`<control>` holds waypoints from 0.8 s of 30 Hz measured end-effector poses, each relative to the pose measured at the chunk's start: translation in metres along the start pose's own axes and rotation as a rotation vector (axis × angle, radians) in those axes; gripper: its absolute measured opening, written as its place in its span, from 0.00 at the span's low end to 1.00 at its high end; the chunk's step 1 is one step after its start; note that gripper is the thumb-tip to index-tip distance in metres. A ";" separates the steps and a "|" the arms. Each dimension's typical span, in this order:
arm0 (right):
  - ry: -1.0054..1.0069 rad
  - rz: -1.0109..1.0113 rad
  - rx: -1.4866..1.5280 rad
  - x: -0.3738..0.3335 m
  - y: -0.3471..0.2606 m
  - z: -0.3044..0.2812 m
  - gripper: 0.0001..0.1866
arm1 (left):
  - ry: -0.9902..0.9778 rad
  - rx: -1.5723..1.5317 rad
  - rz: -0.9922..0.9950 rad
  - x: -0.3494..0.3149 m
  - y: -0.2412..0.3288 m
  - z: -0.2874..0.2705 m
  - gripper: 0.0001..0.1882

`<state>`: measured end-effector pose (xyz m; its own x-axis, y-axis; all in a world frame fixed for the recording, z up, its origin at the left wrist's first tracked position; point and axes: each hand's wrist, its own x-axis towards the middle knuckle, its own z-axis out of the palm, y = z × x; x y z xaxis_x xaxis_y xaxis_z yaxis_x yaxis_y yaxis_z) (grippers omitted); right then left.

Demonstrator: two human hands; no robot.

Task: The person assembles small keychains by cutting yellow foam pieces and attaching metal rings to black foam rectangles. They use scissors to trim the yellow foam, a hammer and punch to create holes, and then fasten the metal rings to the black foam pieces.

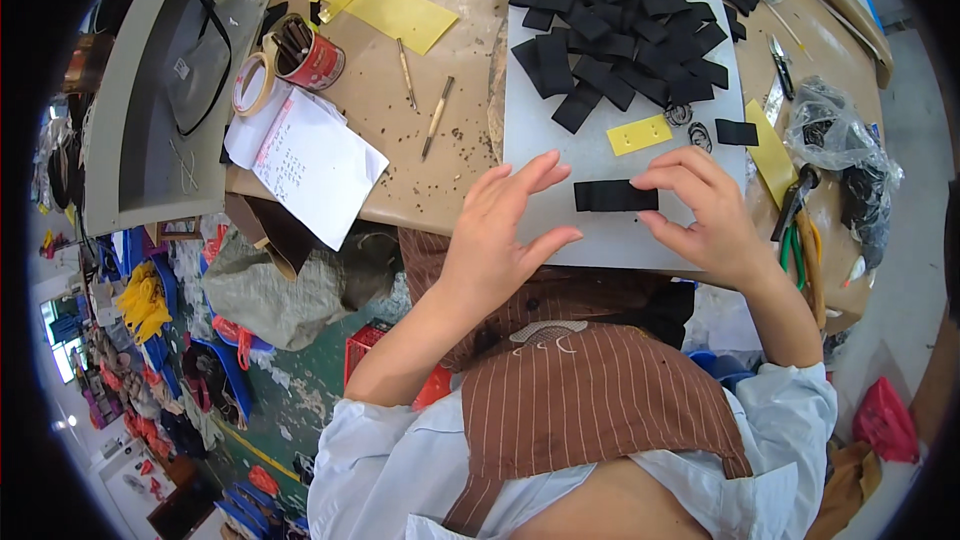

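A short black fabric strip (610,197) lies crosswise on the pale grey board (590,245) in front of me. At its right end is my right hand (700,210), index fingertip over the upper corner and thumb just below the lower edge, the two fingers apart. To the left of the strip, my left hand (505,220) is open, fingers spread and holding nothing. Farther back on the board stands a heap of similar black strips (620,30). Between heap and strip lie a small yellow card piece (639,134) with holes and some thin dark rings (699,135).
Left on the table are a notepad (310,160), a tape roll (252,85), a red can of tools (313,62), two slim wooden-handled tools (437,118) and a yellow sheet (405,10). At right are a cutter (781,68), scissors (793,205) and a plastic bag (835,125).
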<state>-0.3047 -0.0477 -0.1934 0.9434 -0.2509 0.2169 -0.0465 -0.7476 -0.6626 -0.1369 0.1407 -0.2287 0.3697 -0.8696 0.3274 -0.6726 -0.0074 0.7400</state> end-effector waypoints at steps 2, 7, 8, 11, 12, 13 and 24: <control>0.007 -0.029 -0.015 0.004 0.001 0.005 0.18 | 0.007 0.010 0.015 0.004 0.001 0.005 0.44; -0.029 -0.050 -0.043 0.012 0.004 0.009 0.21 | 0.021 -0.039 -0.016 0.009 0.002 0.011 0.45; -0.034 -0.043 -0.053 0.011 0.005 0.010 0.22 | 0.013 -0.039 -0.022 0.010 0.002 0.012 0.45; -0.016 -0.027 -0.032 0.010 0.008 0.014 0.25 | -0.016 0.014 -0.033 0.010 0.001 0.016 0.45; -0.021 -0.027 -0.031 0.009 0.009 0.015 0.26 | -0.017 0.023 -0.038 0.010 0.000 0.017 0.45; -0.025 -0.026 -0.030 0.009 0.011 0.016 0.26 | -0.018 0.032 -0.042 0.010 -0.001 0.019 0.44; 0.003 0.101 0.119 -0.006 0.013 0.009 0.40 | -0.070 0.106 -0.033 0.014 0.005 0.018 0.42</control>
<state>-0.3077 -0.0504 -0.2097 0.9348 -0.3230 0.1475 -0.1012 -0.6405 -0.7613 -0.1460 0.1196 -0.2310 0.3495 -0.9003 0.2593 -0.7261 -0.0854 0.6823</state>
